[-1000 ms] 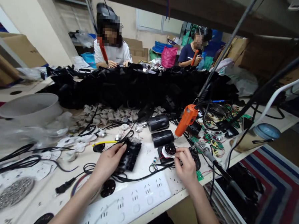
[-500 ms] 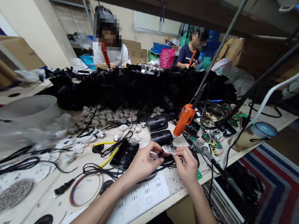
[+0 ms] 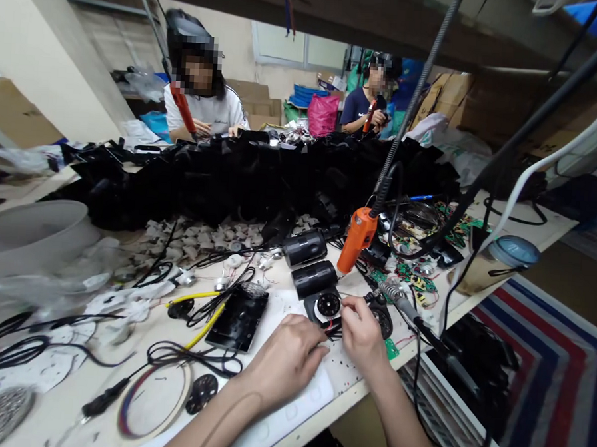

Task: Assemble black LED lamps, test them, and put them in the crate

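In the head view a small white part with a black, holed round disc sits between my hands, and a bit of red wire shows below it. The thumb and forefinger of my right hand are pinched together at the disc's right edge. My left hand is back-up with curled fingers just below and left of the part; its fingertips are partly hidden, so I cannot tell what they grip. Just above the part an orange electric screwdriver hangs tip down. Two black cylindrical housings lie beside its tip.
A black rectangular housing, a tape roll, a black disc and a white power strip lie near my left arm. A soldering iron and green circuit boards lie right. Behind a black heap, two people work.
The camera view has shifted right. My left hand has turned back-up, its thumb and forefinger no longer visibly pinching. The black disc now shows on the white part between my hands.
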A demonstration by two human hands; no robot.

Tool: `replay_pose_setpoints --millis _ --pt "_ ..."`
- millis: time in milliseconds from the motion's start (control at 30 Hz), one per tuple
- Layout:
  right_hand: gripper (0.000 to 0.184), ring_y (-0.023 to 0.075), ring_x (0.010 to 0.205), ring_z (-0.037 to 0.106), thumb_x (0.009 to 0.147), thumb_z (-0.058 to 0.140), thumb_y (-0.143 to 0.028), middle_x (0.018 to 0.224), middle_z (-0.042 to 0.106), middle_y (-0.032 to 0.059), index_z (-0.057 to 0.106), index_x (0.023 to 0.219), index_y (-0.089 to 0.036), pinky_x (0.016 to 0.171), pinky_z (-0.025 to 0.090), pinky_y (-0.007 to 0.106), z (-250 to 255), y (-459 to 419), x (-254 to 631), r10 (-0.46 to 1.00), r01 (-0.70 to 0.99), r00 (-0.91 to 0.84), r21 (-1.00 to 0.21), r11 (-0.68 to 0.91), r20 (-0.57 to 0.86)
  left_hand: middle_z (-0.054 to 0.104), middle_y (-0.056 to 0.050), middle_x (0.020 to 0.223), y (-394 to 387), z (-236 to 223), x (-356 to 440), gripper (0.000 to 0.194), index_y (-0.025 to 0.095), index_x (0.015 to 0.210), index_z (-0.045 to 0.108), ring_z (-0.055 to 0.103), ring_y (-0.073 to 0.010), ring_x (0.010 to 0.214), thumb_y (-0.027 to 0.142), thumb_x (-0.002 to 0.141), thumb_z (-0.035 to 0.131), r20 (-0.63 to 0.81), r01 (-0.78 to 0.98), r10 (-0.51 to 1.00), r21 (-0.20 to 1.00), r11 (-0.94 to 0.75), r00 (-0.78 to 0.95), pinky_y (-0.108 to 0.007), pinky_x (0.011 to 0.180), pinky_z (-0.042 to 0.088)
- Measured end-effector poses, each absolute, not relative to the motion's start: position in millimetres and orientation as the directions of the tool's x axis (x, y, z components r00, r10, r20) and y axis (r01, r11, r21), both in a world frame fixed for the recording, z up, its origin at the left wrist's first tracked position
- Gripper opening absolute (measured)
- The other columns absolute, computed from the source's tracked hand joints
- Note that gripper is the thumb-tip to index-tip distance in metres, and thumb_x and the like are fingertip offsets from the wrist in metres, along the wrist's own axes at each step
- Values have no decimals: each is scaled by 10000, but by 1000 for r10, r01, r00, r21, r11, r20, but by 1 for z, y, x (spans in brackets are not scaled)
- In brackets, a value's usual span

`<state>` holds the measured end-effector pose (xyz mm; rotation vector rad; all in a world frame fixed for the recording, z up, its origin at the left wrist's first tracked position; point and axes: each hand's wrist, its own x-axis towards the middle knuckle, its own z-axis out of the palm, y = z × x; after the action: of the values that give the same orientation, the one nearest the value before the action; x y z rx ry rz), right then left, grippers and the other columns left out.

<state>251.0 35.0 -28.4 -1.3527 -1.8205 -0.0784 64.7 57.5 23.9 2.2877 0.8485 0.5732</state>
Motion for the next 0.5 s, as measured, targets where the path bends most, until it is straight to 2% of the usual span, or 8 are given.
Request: replay_pose_setpoints --millis 100,200,267,400,500 --pt "292 176 864 631 852 397 -7 942 598 97 639 872 -170 767 553 306 -25 33 251 757 806 -28 -434 404 653 694 -87 919 64 24 61 191 203 832 695 635 -222 862 299 878 536 219 392 770 758 -521 599 -333 798 477" --pt "292 174 870 637 862 400 -15 928 603 89 642 838 -176 778 552 316 -20 29 251 742 798 23 -459 390 670 674 -56 843 77 26 58 154 208 773 655 626 -216 816 335 831 591 190 452 891 807 -381 413 -329 767 473" --pt "274 181 869 633 876 414 -27 903 609 84 639 841 -179 775 551 331 -13 28 250 722 793 86 -486 368 687 683 -51 879 84 27 59 142 213 857 657 624 -236 854 321 765 658 163 482 919 811 -332 358 -355 800 470" --pt "189 199 907 634 895 528 -135 993 613 102 612 1060 -174 800 554 367 12 42 242 637 689 355 -652 316 684 656 -100 1157 94 24 71 534 216 1165 621 571 -293 1089 325 662 765 202 408 863 816 -409 462 -432 963 424" --pt "508 245 1088 601 837 659 -271 1213 563 172 475 1296 -156 918 521 418 33 73 236 609 584 472 -743 326 638 634 -141 1184 98 21 83 680 181 1258 584 544 -327 1115 333 629 790 187 434 812 767 -472 553 -450 954 430"
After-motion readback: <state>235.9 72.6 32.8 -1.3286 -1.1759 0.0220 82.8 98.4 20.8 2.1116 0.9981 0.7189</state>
